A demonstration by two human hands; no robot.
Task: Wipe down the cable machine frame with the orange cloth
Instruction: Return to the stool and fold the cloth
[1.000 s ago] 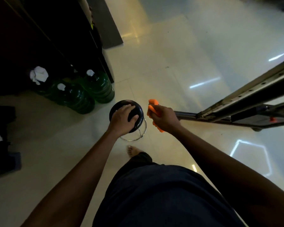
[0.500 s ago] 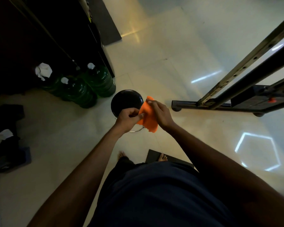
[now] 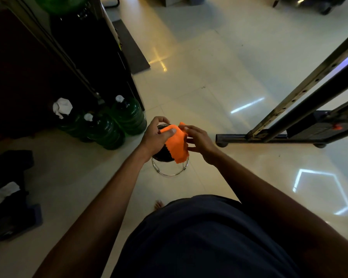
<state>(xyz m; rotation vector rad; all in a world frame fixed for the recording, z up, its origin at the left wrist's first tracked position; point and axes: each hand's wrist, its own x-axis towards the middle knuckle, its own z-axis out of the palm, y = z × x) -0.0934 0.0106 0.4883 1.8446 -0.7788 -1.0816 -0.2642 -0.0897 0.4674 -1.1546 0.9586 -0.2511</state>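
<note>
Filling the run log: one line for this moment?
stage: pre-wipe | left hand: holds orange cloth | right hand: holds cloth | cable machine frame: untouched

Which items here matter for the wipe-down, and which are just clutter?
Job:
orange cloth, held between both hands: left hand, right hand
cable machine frame, to the right, not yet touched

Lying about:
black stool under the hands
green water jugs
dark clothes pile on the floor
dark cabinet
</note>
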